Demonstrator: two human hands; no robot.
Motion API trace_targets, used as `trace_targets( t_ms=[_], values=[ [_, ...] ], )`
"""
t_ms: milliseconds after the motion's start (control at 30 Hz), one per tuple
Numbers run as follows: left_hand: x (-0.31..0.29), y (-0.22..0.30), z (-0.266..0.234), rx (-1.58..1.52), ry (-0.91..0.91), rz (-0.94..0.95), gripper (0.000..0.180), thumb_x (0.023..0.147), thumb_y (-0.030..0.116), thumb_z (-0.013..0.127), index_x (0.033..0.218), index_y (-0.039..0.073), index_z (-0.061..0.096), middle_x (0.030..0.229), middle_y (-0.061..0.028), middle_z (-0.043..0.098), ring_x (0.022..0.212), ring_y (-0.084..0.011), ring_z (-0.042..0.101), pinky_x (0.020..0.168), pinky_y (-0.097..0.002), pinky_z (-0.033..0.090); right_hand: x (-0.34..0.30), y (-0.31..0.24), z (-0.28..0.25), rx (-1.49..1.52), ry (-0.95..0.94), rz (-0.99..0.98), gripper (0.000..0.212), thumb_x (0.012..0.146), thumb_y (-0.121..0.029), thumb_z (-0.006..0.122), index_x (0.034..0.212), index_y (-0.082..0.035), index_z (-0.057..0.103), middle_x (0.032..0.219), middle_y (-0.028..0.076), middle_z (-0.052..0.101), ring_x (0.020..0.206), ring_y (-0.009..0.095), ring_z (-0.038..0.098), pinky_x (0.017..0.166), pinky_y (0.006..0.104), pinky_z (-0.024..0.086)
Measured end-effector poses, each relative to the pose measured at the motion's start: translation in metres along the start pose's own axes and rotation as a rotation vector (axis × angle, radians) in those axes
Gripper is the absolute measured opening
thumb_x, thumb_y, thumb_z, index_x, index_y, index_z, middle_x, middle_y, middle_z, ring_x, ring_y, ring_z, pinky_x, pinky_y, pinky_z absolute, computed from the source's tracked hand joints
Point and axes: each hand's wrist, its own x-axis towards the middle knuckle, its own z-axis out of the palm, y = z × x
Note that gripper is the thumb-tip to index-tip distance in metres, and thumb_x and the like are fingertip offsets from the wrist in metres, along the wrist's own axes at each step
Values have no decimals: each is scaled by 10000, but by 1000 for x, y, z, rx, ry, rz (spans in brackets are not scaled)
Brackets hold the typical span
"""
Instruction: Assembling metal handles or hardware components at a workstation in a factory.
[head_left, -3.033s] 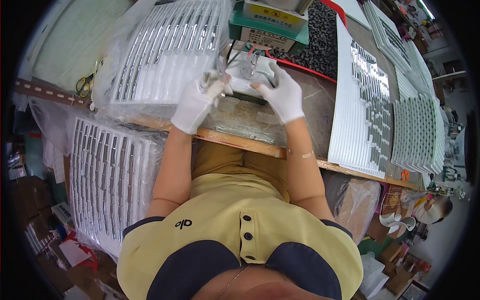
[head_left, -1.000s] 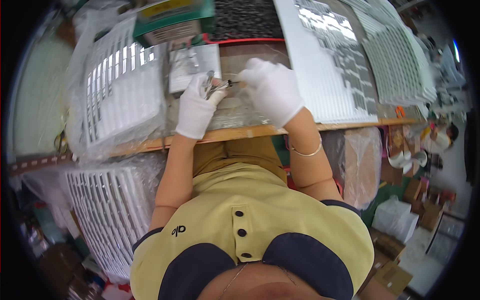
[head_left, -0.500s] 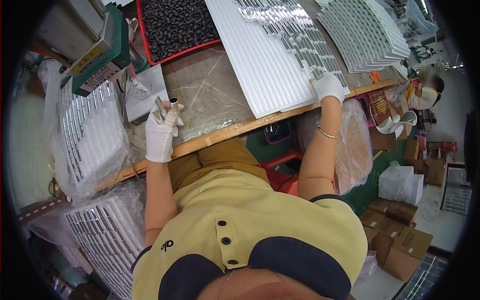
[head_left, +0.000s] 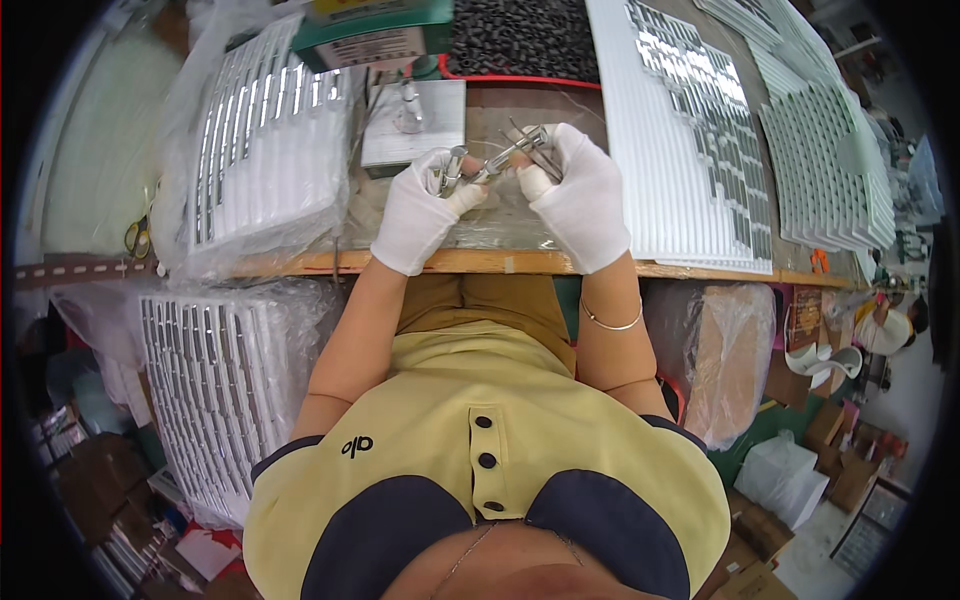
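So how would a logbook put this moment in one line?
left hand: holds shiny tubes | right hand: holds shiny pieces | beyond: red tray, black parts

We've got matt white cloth gloves (head_left: 408,232) on the left hand (head_left: 415,210) and right hand (head_left: 585,200) up at twelve o'clock, plus some super glossy, mirror-like metal pieces (head_left: 527,142) in their grip. Same direction, we see a shiny red plastic-looking tray (head_left: 530,80), dull black bits (head_left: 525,40) and a smooth wood table edge (head_left: 510,262). Ten o'clock is all crinkly, shiny clear plastic film (head_left: 322,228). Around half past one, a ribbed white sheet (head_left: 640,150); we honestly can't tell if it's plastic. Just past three, a polished metal bangle (head_left: 612,327). Six o'clock: soft, matt yellow cloth shirt (head_left: 420,410).
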Motion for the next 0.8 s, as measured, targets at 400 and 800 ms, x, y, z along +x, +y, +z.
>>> trace_targets(
  t_ms=[400,800],
  values=[
    [26,-16,-38,113,359,188,428,676,170,795,1023,22,592,811,2,579,699,-68,509,615,-225,426,26,31,61,84,-59,-54,175,730,-129,733,874,-61,660,748,94,666,638,160,626,606,260,486],
    [51,-6,-103,3,376,60,296,872,219,564,1022,-36,571,938,-141,675,620,-128,582,523,-228,459,94,36,114,-428,-168,-221,327,727,-328,739,811,-33,626,750,109,631,675,255,598,647,333,474]
  ],
)
